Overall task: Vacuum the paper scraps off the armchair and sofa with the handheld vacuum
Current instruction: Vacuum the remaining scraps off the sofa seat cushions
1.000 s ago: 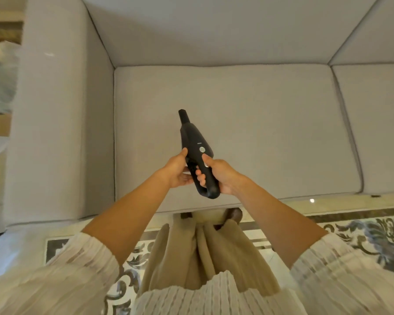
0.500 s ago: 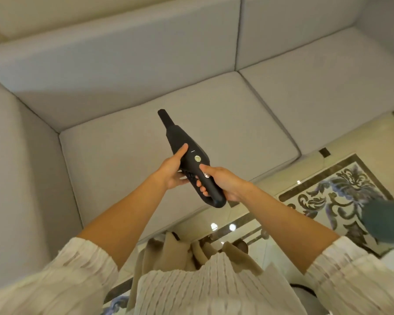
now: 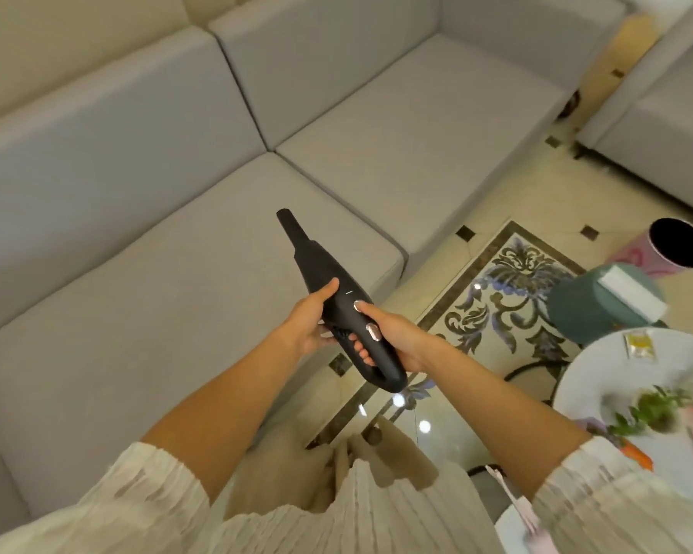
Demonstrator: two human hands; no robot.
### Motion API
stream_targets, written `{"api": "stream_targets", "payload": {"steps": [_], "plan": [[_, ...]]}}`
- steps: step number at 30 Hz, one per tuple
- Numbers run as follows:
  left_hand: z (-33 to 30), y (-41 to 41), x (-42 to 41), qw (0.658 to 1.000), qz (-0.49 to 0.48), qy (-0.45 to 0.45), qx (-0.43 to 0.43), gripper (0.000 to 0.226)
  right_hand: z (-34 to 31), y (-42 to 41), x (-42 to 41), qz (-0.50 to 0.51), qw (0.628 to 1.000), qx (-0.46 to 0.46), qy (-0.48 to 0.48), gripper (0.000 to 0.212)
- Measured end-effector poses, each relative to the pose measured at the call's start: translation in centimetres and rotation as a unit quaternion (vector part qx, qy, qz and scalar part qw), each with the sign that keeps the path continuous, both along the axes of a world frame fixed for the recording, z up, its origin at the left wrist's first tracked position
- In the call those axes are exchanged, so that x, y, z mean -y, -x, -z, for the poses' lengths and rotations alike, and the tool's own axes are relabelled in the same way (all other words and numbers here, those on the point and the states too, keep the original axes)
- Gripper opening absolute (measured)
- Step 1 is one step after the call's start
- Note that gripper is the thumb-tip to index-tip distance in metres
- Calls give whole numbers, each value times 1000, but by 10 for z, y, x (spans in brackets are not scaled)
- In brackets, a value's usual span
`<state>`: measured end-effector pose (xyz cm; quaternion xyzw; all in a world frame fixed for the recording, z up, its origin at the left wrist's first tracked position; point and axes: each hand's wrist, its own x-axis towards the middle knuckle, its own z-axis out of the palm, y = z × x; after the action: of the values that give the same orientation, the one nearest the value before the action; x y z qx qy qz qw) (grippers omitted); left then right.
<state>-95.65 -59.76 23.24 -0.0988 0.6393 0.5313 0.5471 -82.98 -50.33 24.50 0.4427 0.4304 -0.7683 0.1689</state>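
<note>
A black handheld vacuum [image 3: 321, 269] points up and to the left, held in the air over the front edge of the grey sofa [image 3: 169, 281]. My right hand [image 3: 393, 337] grips its looped handle, thumb lying along the top near the button. My left hand [image 3: 309, 321] holds the body from the left side, thumb on top. The nozzle tip is above the seat cushion, not touching it. No paper scraps show on the sofa cushions. Part of a grey armchair [image 3: 665, 125] stands at the upper right.
A pink-sided round bin [image 3: 673, 245] and a teal stool [image 3: 589, 309] with a white box on it stand on the patterned tile floor at right. A white round table [image 3: 633, 377] with a plant and small items fills the lower right.
The view has swung to the right, bringing the second sofa seat, armchair, bin and table into sight. Both hands keep the same hold on the vacuum.
</note>
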Motion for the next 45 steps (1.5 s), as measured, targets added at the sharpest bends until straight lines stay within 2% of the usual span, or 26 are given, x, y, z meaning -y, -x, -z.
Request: {"api": "stream_targets", "payload": {"steps": [6, 12, 18, 22, 29, 35, 40, 45], "plan": [[2, -20, -45, 999, 34, -18, 18, 47, 1, -21, -36, 20, 997, 12, -68, 58], [3, 6, -113, 998, 57, -17, 7, 46, 6, 1, -86, 84, 986, 3, -146, 57], [-2, 55, -218, 997, 77, -25, -5, 47, -3, 34, -167, 113, 977, 5, -183, 53], [-1, 67, -307, 996, 75, -38, 10, 64, -10, 38, -241, 129, 968, 27, -215, 55], [3, 31, -438, 993, 118, -29, 4, 54, -5, 7, -349, 187, 957, 47, -218, 58], [18, -30, -573, 994, 84, -8, -63, 53, 7, -39, -474, 190, 943, 64, -264, 61], [7, -85, -683, 993, 76, -12, -89, 50, -8, -98, -596, 157, 952, 55, -257, 62], [-1, -125, -783, 993, 59, -26, -104, 38, -13, -134, -687, 173, 929, 70, -320, 64]]}}
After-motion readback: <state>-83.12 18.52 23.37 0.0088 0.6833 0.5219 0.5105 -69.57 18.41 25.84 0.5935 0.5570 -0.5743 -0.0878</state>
